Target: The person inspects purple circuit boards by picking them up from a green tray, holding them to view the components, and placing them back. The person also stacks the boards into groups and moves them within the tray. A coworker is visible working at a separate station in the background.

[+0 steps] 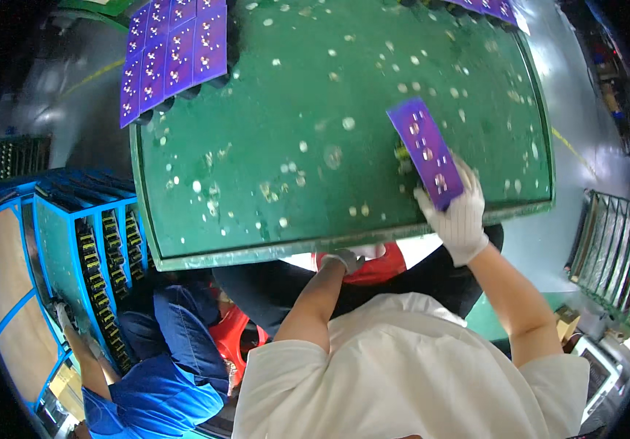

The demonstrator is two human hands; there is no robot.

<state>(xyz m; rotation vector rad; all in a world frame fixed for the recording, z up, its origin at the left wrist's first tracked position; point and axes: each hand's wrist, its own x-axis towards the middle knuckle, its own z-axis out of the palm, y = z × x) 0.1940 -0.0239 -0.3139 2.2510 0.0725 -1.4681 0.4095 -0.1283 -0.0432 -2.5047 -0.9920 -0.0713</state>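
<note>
My right hand (460, 208), in a whitish glove, grips the near end of a purple rectangular panel (428, 155), thumb on one side and fingers on the other. The panel is held at a slant over the green tabletop (256, 146), with small pale and gold shapes on its face. A yellow-and-black part (403, 154) shows beside its left edge. My left hand (343, 260), gloved in grey, is low at the table's front edge, over a red item (381, 267) between my legs. Its fingers are too small and dark to read.
Similar purple panels (176, 55) sit side by side at the far left corner, more (483, 9) at the far right. A blue-framed rack (73, 212) holds black-and-yellow parts. A co-worker in blue (147, 395) sits at my left near a red stool (234, 336). Pale spots dot the table.
</note>
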